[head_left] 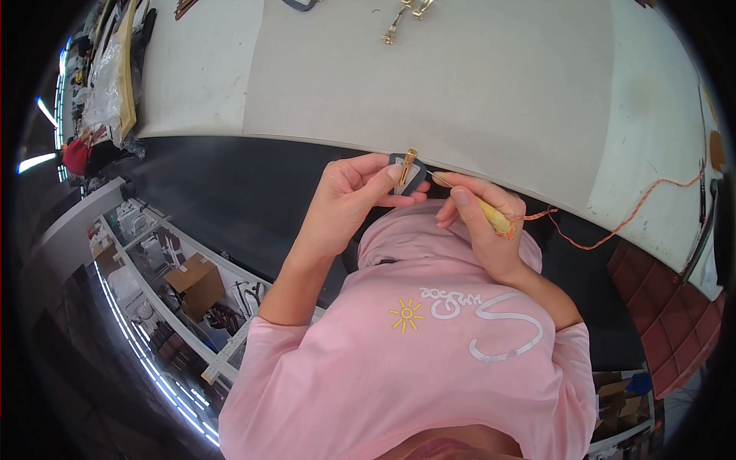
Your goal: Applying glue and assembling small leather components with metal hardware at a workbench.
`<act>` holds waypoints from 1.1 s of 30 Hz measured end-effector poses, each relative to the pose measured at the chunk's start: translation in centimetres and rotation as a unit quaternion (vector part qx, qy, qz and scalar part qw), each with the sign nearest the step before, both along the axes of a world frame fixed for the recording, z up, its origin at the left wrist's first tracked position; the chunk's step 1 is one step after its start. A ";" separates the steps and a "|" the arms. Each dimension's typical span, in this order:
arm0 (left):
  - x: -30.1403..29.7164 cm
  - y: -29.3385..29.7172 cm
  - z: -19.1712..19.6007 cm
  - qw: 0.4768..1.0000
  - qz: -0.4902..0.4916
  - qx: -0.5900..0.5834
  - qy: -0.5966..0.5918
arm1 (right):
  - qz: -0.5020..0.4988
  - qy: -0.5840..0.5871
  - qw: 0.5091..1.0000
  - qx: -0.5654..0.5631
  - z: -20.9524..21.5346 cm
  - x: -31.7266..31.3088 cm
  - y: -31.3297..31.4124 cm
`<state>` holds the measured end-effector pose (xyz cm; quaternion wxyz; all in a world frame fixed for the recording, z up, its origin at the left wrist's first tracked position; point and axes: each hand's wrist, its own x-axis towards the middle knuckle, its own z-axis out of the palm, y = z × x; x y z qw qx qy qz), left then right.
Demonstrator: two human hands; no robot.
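My left hand (354, 190) pinches a small dark grey piece with a gold metal clasp (406, 167) at the near edge of the white table (460, 84). My right hand (479, 222) grips a yellow-handled tool (491, 215) whose thin metal tip points at the piece, almost touching it. An orange cord (613, 226) trails from the handle end to the right, across the table edge. Both forearms come up over my pink shirt.
Several gold metal fittings (399, 19) lie at the far side of the table. Bags and clutter (115, 77) pile up at the table's left end. Shelves with cardboard boxes (195, 284) stand below left, red floor tiles (675, 322) at right.
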<state>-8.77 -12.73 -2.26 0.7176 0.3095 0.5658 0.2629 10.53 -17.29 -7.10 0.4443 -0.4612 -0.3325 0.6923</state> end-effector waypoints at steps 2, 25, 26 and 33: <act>0.1 -0.1 0.0 1.000 0.000 0.004 0.005 | -0.001 0.000 1.000 -0.001 0.0 0.0 0.0; 0.4 -0.8 -0.1 0.999 0.022 0.037 0.017 | 0.058 -0.212 0.926 0.306 0.2 1.1 2.0; 0.4 -0.8 0.0 0.999 0.027 0.034 0.018 | 0.060 -0.212 0.926 0.307 0.2 1.1 2.0; 0.8 -1.2 -0.2 0.997 0.058 0.037 0.019 | 0.045 -0.204 0.917 0.341 -0.1 1.1 2.3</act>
